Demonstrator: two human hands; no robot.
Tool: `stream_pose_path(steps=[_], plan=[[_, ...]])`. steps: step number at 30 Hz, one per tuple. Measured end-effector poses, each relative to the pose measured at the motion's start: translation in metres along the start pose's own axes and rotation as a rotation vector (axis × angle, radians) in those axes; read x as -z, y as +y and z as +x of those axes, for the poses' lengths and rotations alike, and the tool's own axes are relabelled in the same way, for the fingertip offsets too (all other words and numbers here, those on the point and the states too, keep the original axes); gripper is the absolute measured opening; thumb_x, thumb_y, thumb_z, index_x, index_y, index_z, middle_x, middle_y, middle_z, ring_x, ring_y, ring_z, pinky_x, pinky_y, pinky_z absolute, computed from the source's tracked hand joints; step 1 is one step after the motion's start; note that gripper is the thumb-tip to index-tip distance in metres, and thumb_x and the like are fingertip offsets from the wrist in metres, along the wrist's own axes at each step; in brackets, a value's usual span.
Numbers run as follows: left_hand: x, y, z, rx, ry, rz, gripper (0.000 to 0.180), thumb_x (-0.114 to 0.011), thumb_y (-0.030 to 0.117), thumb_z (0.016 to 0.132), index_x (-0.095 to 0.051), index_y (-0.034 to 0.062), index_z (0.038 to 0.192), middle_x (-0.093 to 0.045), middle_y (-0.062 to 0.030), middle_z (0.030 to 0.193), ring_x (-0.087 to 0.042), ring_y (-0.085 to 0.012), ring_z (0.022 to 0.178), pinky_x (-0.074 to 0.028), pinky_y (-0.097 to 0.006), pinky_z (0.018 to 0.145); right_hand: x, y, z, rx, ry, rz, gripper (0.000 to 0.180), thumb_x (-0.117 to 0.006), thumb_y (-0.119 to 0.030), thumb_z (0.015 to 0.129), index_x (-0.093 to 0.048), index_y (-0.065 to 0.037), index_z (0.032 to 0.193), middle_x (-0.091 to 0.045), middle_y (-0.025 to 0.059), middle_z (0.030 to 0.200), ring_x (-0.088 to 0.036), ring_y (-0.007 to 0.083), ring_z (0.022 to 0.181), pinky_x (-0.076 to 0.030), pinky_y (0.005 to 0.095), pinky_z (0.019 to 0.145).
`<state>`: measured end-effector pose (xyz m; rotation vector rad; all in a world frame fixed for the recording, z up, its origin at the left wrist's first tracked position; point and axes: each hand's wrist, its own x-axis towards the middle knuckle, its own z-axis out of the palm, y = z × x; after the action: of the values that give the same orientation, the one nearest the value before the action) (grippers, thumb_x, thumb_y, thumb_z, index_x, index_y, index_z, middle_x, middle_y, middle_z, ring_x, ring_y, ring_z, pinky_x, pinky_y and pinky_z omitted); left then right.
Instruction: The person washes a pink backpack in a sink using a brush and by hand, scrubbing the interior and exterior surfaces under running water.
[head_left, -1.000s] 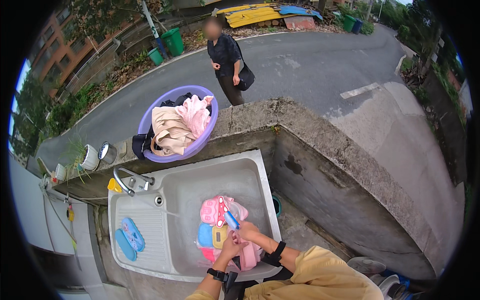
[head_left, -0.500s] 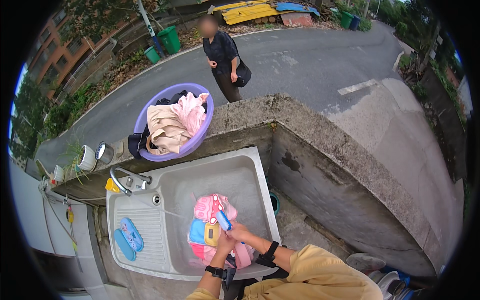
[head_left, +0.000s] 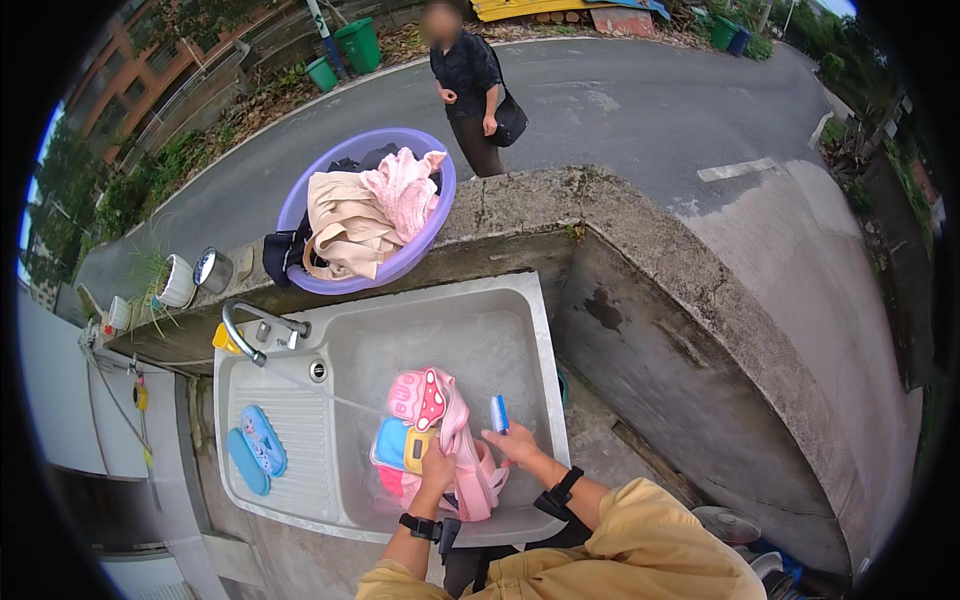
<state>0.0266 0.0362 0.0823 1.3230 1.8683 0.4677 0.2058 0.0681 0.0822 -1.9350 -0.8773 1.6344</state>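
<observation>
Looking down, we see a pink backpack [head_left: 457, 430] lying in the big bowl of a pale sink [head_left: 552, 400]. It has a pink flap at the top, a red piece with white dots, a blue pocket and a yellow pocket. Our left hand [head_left: 437, 468] pinches the bag right by the yellow pocket, but we cannot tell where all the fingertips go. Our right hand [head_left: 517, 447] is just to the right of the bag, with its fingers curled around a brush [head_left: 500, 413]. The brush has a blue back and white bristles, and it points up, away from us. It is not touching the bag. We wear a black band on each wrist.

Water runs from the bent silver tap [head_left: 240, 312] and reaches the bag's left side. On the ridged part of the sink, to the left, we see two long blue things [head_left: 262, 440] side by side. Behind the sink, a purple tub [head_left: 440, 225] full of clothes [head_left: 350, 225] sits on a stone wall [head_left: 660, 250]. A white plant pot [head_left: 178, 283] stands farther left. Past the wall, a person [head_left: 468, 90] with a black shoulder bag stands by the road [head_left: 620, 110].
</observation>
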Motion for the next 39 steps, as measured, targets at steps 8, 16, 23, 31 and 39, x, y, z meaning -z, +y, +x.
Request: stream_pose_path(steps=[8, 16, 23, 31, 39], plan=[[0.053, 0.048, -0.025, 0.364, -0.303, -0.545, 0.04, -0.052, 0.007, 0.074, -0.047, 0.0061, 0.114, -0.057, -0.0093, 0.094, -0.058, -0.0173, 0.078, -0.046, -0.028, 0.065, -0.031, -0.021, -0.025, -0.01, -0.271, -0.022, 0.018, -0.058, -0.019, 0.068, -0.057, -0.002, 0.072, -0.053, 0.0052, 0.054, -0.048, 0.0136, 0.038, -0.04, 0.0298, 0.032], [0.063, -0.003, -0.014, 0.201, -0.185, -0.351, 0.043, -0.043, 0.01, 0.081, -0.045, 0.0113, 0.124, -0.059, -0.0063, 0.092, -0.058, -0.018, 0.08, -0.048, -0.03, 0.066, -0.017, -0.064, -0.063, 0.402, -0.213, -0.232, 0.033, -0.059, -0.027, 0.067, -0.061, 0.001, 0.083, -0.058, 0.0163, 0.062, -0.058, 0.023, 0.056, -0.046, 0.0364, 0.057], [0.08, -0.002, -0.017, 0.293, -0.275, -0.781, 0.057, -0.032, 0.045, 0.088, -0.044, 0.0019, 0.123, -0.054, -0.0111, 0.117, -0.052, -0.0243, 0.106, -0.038, -0.039, 0.091, 0.001, -0.081, -0.084, 0.536, -0.185, -0.102, 0.03, -0.061, -0.021, 0.067, -0.061, 0.0, 0.087, -0.059, 0.0156, 0.068, -0.057, 0.0216, 0.059, -0.045, 0.0345, 0.06], [0.062, 0.022, -0.009, 0.042, -0.154, -0.562, 0.037, -0.058, 0.015, 0.081, -0.05, -0.0009, 0.113, -0.059, -0.0093, 0.102, -0.055, -0.0166, 0.091, -0.043, -0.03, 0.082, 0.019, -0.089, -0.097, 0.558, -0.216, -0.111, 0.028, -0.06, -0.022, 0.068, -0.06, 0.003, 0.081, -0.058, 0.018, 0.064, -0.057, 0.0281, 0.059, -0.045, 0.0374, 0.062], [0.092, 0.049, -0.021, -0.011, 0.161, -0.441, 0.018, -0.056, 0.004, 0.079, -0.061, -0.0025, 0.095, -0.059, -0.0018, 0.078, -0.05, -0.0084, 0.072, -0.042, -0.023, 0.066, 0.065, -0.102, -0.084, 0.393, -0.158, -0.208, 0.031, -0.06, -0.02, 0.069, -0.059, 0.001, 0.092, -0.057, 0.016, 0.066, -0.058, 0.0233, 0.06, -0.046, 0.0326, 0.062]])
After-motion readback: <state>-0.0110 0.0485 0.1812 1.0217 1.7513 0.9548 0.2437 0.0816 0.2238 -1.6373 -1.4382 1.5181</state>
